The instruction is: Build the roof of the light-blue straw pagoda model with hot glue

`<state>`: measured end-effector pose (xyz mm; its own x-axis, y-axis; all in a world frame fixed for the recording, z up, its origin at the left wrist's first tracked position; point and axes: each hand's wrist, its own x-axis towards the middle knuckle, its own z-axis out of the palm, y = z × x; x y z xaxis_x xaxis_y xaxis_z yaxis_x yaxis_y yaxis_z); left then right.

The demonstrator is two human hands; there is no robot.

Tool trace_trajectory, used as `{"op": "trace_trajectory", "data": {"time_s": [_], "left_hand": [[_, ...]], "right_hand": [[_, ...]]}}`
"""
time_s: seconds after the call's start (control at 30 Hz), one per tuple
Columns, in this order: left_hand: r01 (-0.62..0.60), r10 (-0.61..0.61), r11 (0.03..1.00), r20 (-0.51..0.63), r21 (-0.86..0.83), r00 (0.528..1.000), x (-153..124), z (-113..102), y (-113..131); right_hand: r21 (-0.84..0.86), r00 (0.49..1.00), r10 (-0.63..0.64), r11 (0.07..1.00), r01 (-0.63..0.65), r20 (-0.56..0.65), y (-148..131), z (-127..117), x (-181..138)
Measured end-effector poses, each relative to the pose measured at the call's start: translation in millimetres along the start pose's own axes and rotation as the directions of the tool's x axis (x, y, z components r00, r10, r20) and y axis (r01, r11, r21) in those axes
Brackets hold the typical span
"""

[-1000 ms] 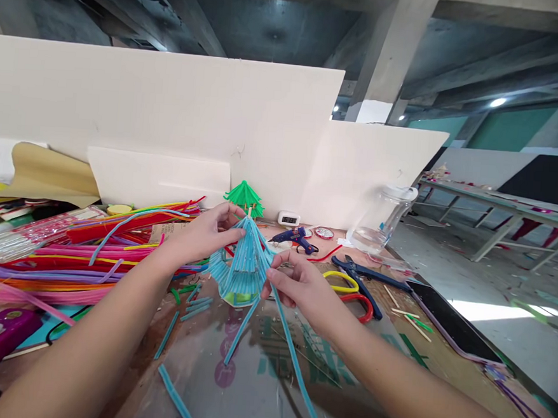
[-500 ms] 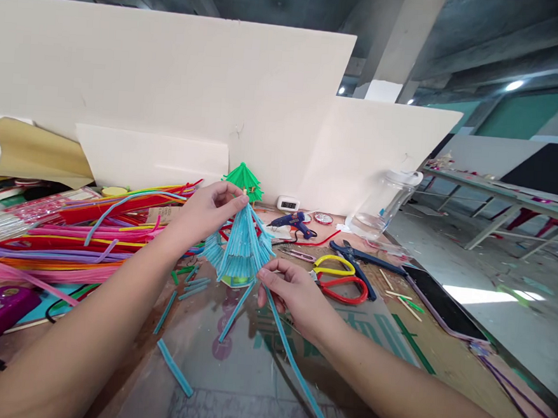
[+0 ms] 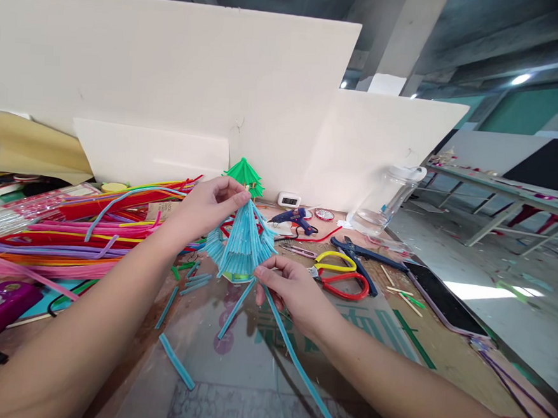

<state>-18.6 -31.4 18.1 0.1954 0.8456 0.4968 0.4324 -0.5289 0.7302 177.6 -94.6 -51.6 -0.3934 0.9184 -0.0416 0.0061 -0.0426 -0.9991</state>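
Note:
A cone-shaped skirt of light blue pipe cleaners (image 3: 239,247) stands mid-table, with a green pipe-cleaner roof (image 3: 243,173) just behind its top. My left hand (image 3: 219,202) pinches the peak of the blue cone, where a pipe cleaner runs down its front. At the lower right edge, my right hand (image 3: 286,286) closes finger and thumb on that long blue pipe cleaner (image 3: 297,360), whose free end trails toward me. Short cut blue pieces (image 3: 176,361) lie in front and to the left. The exact pinch points are partly covered by my fingers.
Bundles of coloured pipe cleaners (image 3: 81,230) fill the left side. Right of the cone lie a glue gun (image 3: 295,218), red-and-yellow scissors (image 3: 345,277), blue-handled pliers (image 3: 361,259) and a phone (image 3: 440,296). A clear jug (image 3: 387,200) stands behind them, near a small digital clock (image 3: 289,200).
The view has tilted slightly, and things sit a little higher in it. Both hands keep their hold; my right fingers have shifted very slightly at the cone's lower edge.

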Motion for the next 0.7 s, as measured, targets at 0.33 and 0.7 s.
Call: {"op": "trace_trajectory", "data": {"time_s": [0.33, 0.7], "left_hand": [[-0.018, 0.019, 0.997, -0.006, 0.078, 1.000, -2, -1, 5], [0.033, -0.032, 0.976, -0.011, 0.217, 0.999, -6, -2, 15]], "right_hand": [[0.002, 1.000, 0.020, 1.000, -0.020, 0.001, -2, 3, 0], [-0.023, 0.999, 0.026, 0.999, -0.026, -0.019, -2, 5, -1]]}}
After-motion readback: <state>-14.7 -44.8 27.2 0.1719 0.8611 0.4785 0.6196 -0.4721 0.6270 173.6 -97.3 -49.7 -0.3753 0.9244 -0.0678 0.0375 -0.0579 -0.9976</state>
